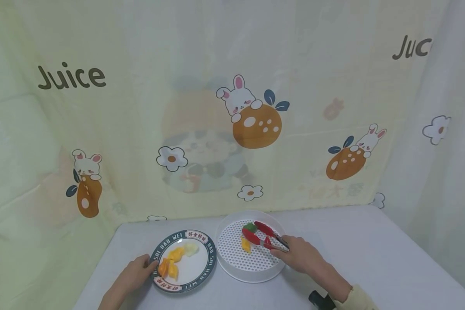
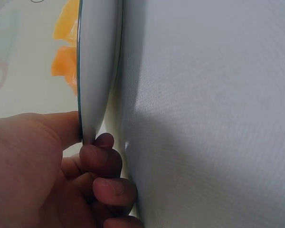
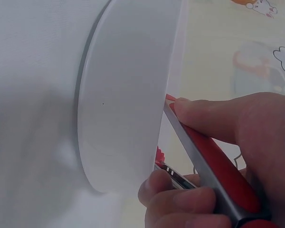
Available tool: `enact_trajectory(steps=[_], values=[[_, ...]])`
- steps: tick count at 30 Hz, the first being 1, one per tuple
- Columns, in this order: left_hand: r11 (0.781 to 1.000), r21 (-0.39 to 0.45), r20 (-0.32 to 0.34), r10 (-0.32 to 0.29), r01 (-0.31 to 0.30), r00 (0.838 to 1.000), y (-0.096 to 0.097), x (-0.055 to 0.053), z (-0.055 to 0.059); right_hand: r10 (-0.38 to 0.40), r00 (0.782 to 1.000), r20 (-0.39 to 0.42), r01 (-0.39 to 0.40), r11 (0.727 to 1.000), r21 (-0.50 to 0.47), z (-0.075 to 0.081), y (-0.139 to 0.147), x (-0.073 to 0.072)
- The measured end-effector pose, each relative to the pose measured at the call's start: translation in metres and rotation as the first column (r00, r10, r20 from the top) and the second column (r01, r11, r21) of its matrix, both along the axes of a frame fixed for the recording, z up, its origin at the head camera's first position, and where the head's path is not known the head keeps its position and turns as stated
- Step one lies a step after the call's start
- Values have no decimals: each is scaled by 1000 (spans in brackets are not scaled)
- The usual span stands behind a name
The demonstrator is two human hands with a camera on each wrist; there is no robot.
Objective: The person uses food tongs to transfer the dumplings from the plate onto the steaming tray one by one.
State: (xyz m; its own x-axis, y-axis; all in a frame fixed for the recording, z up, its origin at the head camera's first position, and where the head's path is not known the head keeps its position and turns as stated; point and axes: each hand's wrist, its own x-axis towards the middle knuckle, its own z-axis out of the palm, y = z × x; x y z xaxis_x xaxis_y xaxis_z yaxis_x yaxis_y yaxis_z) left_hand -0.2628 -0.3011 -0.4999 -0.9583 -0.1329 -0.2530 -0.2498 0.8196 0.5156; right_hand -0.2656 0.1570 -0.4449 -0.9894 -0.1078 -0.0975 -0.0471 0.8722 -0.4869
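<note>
My left hand (image 1: 139, 271) pinches the left rim of a round plate (image 1: 195, 269) with a dark green lettered border. In the left wrist view, the thumb lies over the edge of the plate (image 2: 97, 61) and the fingers curl beneath. Several yellow and orange dumplings (image 1: 173, 269) and a pale one (image 1: 191, 248) lie on it. My right hand (image 1: 300, 254) grips metal tongs (image 3: 194, 142) with red tips, reaching over a white perforated steamer tray (image 1: 232, 258). Under the spread tips are a green dumpling (image 1: 249, 227) and a yellow dumpling (image 1: 246, 245); a red piece (image 1: 268, 243) shows between the arms.
Plate and steamer tray stand side by side on a white-covered table (image 1: 345, 245). Behind the table hangs a pale curtain (image 1: 139, 129) with rabbit and fruit prints. A dark object (image 1: 320, 300) sits at the front, beside the right sleeve (image 1: 354, 299).
</note>
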Motion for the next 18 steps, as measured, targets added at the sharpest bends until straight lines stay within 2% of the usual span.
enact_trajectory(steps=[7, 18], values=[[1000, -1, 3, 5, -5, 1000, 1, 0, 1, -12, 1000, -4, 12, 1000, -9, 6, 0, -1], [1000, -5, 13, 11, -11, 1000, 1, 0, 1, -12, 996, -86, 6, 998, -70, 30, -20, 9]])
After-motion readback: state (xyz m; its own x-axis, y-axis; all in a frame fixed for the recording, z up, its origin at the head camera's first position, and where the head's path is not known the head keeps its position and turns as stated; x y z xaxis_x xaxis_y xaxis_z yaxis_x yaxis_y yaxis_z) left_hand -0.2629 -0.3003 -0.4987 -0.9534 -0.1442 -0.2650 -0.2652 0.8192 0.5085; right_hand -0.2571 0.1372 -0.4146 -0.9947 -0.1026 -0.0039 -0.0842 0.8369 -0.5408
